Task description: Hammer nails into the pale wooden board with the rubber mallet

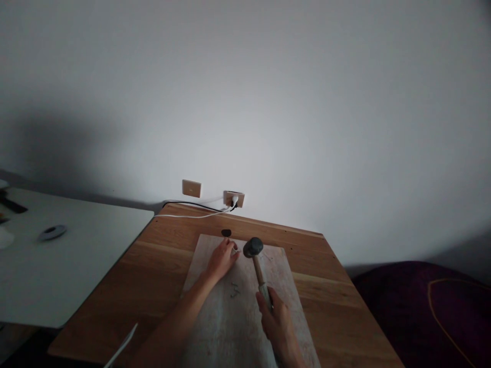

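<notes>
Right hand [278, 319] fingers clamped on the hammer [256, 258]; left hand [222, 258] fingers pinched together beside its head, near the board [230, 327] far edge; nails [233, 291] between both; open tabletop [153, 276] left of them

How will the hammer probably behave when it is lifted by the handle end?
The hammer probably feels head-heavy: its dark head looks bulky beside the thin handle. The right hand holds the handle's lower end, so the head may tend to dip. The straight handle looks stiff, not bendy.
</notes>
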Available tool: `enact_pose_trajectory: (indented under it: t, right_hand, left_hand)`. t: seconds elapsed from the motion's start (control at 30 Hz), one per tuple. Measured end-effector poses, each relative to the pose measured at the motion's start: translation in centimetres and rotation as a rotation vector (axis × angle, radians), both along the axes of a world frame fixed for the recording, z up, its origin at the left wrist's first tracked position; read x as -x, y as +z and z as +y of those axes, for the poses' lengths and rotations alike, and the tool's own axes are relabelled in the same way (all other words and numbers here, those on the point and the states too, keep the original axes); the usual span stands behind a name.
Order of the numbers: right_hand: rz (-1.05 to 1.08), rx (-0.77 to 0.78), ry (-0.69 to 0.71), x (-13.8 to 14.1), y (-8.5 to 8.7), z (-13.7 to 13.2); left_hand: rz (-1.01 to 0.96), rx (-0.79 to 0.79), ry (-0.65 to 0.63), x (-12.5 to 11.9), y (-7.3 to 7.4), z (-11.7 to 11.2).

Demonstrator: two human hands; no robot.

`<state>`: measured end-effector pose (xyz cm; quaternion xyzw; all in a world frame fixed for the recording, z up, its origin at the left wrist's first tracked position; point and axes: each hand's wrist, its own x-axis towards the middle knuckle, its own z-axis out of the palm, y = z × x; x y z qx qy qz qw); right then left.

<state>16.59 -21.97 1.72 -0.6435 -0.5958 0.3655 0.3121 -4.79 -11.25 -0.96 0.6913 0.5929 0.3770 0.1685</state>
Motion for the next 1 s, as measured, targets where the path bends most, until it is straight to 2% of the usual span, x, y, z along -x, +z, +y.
enact_pose_trajectory:
  t: [0.17, 0.37, 0.47, 0.57, 0.67, 0.87, 1.0]
  right_hand:
    - [0.103, 0.089, -0.027, -0.6, 0.0, -0.5]
    - [0.109, 0.051, 0.038, 0.3, 2.8, -0.3]
    - [0.057, -0.019, 0.094, 1.2, 3.5, 0.2]
    - [-0.054, -0.104, 0.149, 2.0, 3.0, 0.7]
    - [-0.093, -0.099, 0.169, 2.1, 2.1, 0.8]
    - [0.012, 0.026, 0.059, 0.5, 0.0, 0.1]
    - [0.068, 0.056, -0.020, -0.3, -1.4, 0.1]
  left_hand:
    - [0.018, -0.005, -0.021, -0.2, 0.4, 0.0]
    - [0.054, -0.015, -0.093, 0.0, 0.1, 0.2]
    - [0.039, -0.031, -0.050, -0.1, -0.1, 0.3]
    - [-0.003, -0.009, -0.015, -0.1, -0.1, 0.2]
    - [-0.027, 0.016, -0.019, -0.1, 0.0, 0.0]
    - [-0.006, 0.040, -0.010, 0.0, 0.5, 0.1]
    - [0.012, -0.017, -0.048, 0.0, 0.6, 0.1]
